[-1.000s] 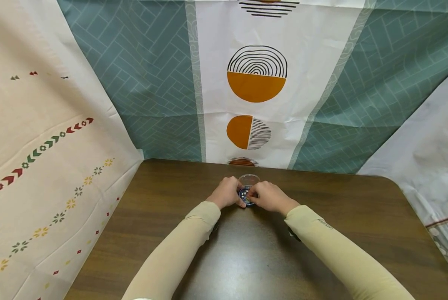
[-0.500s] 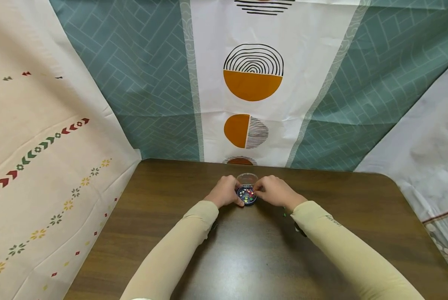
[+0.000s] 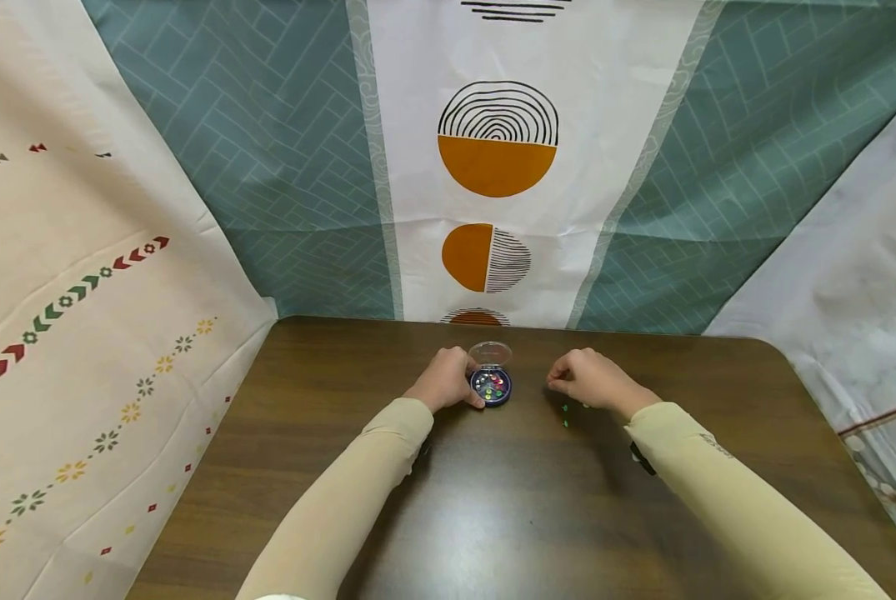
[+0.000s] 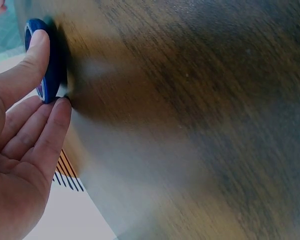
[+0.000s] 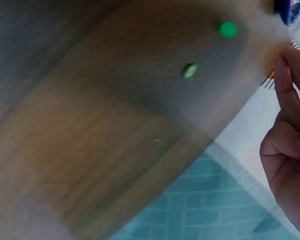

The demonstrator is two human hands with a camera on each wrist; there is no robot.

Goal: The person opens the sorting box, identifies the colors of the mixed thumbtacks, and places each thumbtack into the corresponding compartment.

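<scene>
A round blue case stands on the table with its clear lid raised at the back. Several small coloured pieces lie inside. My left hand grips the case's left side, the thumb on its rim in the left wrist view. To the right of the case, my right hand hovers low over the table, thumb and fingertips together; whether a piece is between them is hidden. Near it on the table lie a green round piece and a second, green-edged piece with a pale middle.
The brown wooden table ends at the back against a patterned cloth. Another cloth hangs along the left, and a whitish one on the right. A tiny pale piece shows beneath the right hand.
My right hand has left the inside of the case and moved to the right, uncovering the coloured pieces and the green ones on the table. The left hand keeps its grip on the case.
</scene>
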